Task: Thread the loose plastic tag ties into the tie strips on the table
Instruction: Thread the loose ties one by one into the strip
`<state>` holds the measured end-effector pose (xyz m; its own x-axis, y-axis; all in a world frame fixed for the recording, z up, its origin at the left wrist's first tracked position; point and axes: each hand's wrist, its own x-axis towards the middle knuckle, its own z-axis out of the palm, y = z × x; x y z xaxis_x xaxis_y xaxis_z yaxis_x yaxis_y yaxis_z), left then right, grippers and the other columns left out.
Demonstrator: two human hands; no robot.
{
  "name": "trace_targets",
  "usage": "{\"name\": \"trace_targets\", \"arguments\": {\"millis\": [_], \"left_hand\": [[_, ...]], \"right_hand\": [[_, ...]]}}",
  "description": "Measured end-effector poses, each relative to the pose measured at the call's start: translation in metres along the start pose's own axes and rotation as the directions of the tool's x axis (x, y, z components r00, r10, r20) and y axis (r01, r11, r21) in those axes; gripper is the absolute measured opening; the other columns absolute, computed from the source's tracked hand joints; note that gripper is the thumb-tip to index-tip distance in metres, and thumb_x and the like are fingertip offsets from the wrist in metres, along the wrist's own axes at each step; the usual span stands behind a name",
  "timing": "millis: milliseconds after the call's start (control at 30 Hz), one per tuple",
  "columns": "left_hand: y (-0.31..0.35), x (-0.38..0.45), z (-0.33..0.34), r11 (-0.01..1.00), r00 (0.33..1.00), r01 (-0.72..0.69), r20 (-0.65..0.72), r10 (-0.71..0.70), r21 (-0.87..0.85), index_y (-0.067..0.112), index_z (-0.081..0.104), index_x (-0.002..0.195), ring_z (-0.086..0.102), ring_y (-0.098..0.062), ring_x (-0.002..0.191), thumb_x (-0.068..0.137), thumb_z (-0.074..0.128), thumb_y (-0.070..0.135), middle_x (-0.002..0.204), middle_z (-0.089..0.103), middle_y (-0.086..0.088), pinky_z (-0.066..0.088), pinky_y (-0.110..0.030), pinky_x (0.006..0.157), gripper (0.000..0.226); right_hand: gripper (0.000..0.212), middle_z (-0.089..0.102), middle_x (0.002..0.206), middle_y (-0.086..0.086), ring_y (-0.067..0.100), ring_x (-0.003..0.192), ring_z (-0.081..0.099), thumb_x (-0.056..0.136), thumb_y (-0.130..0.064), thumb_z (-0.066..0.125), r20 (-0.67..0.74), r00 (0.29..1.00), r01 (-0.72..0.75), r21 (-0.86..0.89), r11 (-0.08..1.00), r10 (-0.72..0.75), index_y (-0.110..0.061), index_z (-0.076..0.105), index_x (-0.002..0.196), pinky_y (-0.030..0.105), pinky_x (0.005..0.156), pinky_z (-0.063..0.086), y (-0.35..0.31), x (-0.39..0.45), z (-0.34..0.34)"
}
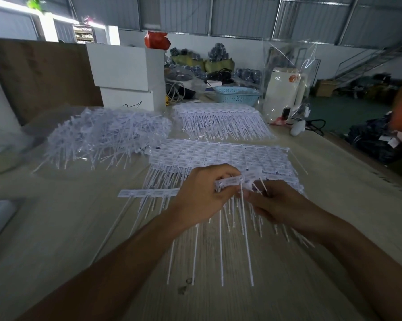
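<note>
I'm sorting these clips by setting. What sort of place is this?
Probably a small factory or warehouse workroom: corrugated metal walls, bulk piles of plastic tag ties on a worktable, and stuffed sacks stacked behind.

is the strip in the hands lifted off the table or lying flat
Lifted. The left hand grips the tie strip above the table, its ties hanging down; the right hand pinches at it.

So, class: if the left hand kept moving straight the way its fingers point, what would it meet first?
Probably the right hand. The left hand grips a tie strip and points rightward at it, with only a small gap between their fingertips. Depth is hard to judge from one view, so it might pass just beyond.
</note>
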<state>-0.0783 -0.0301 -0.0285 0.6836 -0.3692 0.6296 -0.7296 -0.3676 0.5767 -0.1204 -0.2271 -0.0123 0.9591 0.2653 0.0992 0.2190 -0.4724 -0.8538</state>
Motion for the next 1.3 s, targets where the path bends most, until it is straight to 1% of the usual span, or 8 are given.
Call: {"name": "trace_targets", "arguments": {"millis": [200, 367, 500, 633, 800, 900, 1167, 1300], "left_hand": [[0.0, 0.0, -0.001, 1.0, 1.0, -0.001, -0.002, 0.001, 0.014, 0.021, 0.074, 0.105, 0.064, 0.007, 0.086, 0.086, 0.076, 0.017, 0.092, 0.069, 0.019, 0.042, -0.005, 0.074, 0.02], [-0.001, -0.003, 0.005, 0.996, 1.0, -0.006, 0.007, 0.005, 0.091, 0.022, 0.066, 0.109, 0.068, -0.008, 0.08, 0.085, 0.078, 0.022, 0.093, 0.074, 0.009, 0.055, -0.033, 0.071, 0.027], [0.002, -0.003, 0.008, 0.992, 0.999, -0.028, 0.022, 0.026, 0.119, 0.022, 0.05, 0.102, 0.066, -0.008, 0.077, 0.087, 0.076, 0.024, 0.09, 0.071, 0.007, 0.054, -0.037, 0.066, 0.03], [0.006, -0.005, 0.006, 0.996, 0.99, -0.046, 0.139, 0.035, 0.081, 0.02, 0.046, 0.105, 0.063, -0.011, 0.083, 0.088, 0.073, 0.022, 0.093, 0.066, 0.003, 0.053, -0.037, 0.07, 0.032], [0.006, -0.003, -0.005, 0.995, 0.985, -0.049, 0.17, 0.034, 0.085, 0.02, 0.048, 0.121, 0.066, -0.018, 0.101, 0.092, 0.061, 0.016, 0.117, 0.069, 0.001, 0.054, -0.042, 0.083, 0.033], [0.003, -0.001, -0.008, 0.982, 0.99, -0.025, 0.14, -0.001, 0.187, 0.022, 0.051, 0.128, 0.065, -0.022, 0.096, 0.09, 0.061, 0.015, 0.115, 0.07, 0.0, 0.052, -0.041, 0.082, 0.04], [0.001, -0.002, -0.008, 0.945, 0.999, -0.035, 0.03, 0.027, 0.326, 0.021, 0.068, 0.114, 0.062, -0.024, 0.093, 0.092, 0.066, 0.023, 0.103, 0.07, -0.002, 0.049, -0.04, 0.079, 0.022], [0.0, -0.003, -0.007, 0.937, 0.996, -0.091, 0.016, 0.091, 0.337, 0.016, 0.071, 0.113, 0.064, -0.026, 0.092, 0.091, 0.068, 0.018, 0.101, 0.072, -0.004, 0.05, -0.038, 0.077, 0.022]], "right_hand": [[0.054, 0.044, 0.053, 0.005, 0.014, 0.044, 0.034, 0.1, -0.047, 0.048, -0.035, 0.993, -0.11, 0.135, 0.985, 0.116, -0.003, 0.07, 0.078, 0.024, 0.043, 0.029, 0.002, 0.002, -0.002], [0.043, 0.03, 0.057, -0.003, 0.012, 0.048, 0.022, 0.095, -0.055, 0.053, -0.038, 0.988, -0.126, 0.356, 0.926, 0.149, -0.02, 0.068, 0.075, 0.024, 0.042, 0.021, -0.001, 0.002, -0.001], [0.035, 0.039, 0.053, -0.007, 0.008, 0.045, 0.032, 0.088, -0.052, 0.066, -0.056, 0.992, -0.097, 0.259, 0.961, 0.115, -0.034, 0.062, 0.058, 0.023, 0.041, 0.027, -0.004, 0.001, 0.006], [0.042, 0.042, 0.054, -0.006, 0.011, 0.048, 0.036, 0.095, -0.04, 0.064, -0.108, 0.992, -0.058, 0.074, 0.996, 0.065, -0.032, 0.054, 0.054, 0.023, 0.044, 0.029, -0.004, 0.003, 0.007], [0.027, 0.039, 0.052, -0.007, 0.008, 0.045, 0.033, 0.095, -0.034, 0.064, -0.166, 0.981, -0.067, 0.198, 0.978, 0.101, -0.022, 0.061, 0.071, 0.021, 0.042, 0.028, -0.001, 0.004, -0.003], [0.026, 0.035, 0.052, -0.008, 0.009, 0.044, 0.028, 0.094, -0.035, 0.064, -0.204, 0.972, -0.061, 0.278, 0.959, 0.121, -0.011, 0.058, 0.088, 0.021, 0.041, 0.026, 0.002, 0.006, -0.005], [0.049, 0.024, 0.055, -0.006, 0.01, 0.046, 0.018, 0.086, -0.059, 0.059, 0.027, 0.977, -0.208, 0.305, 0.929, 0.21, -0.012, 0.061, 0.095, 0.019, 0.039, 0.02, 0.003, 0.006, -0.003], [0.049, 0.028, 0.052, -0.007, 0.01, 0.046, 0.021, 0.09, -0.054, 0.057, 0.009, 0.985, -0.165, 0.297, 0.94, 0.17, -0.007, 0.063, 0.081, 0.022, 0.041, 0.021, 0.001, 0.003, -0.002]]}}
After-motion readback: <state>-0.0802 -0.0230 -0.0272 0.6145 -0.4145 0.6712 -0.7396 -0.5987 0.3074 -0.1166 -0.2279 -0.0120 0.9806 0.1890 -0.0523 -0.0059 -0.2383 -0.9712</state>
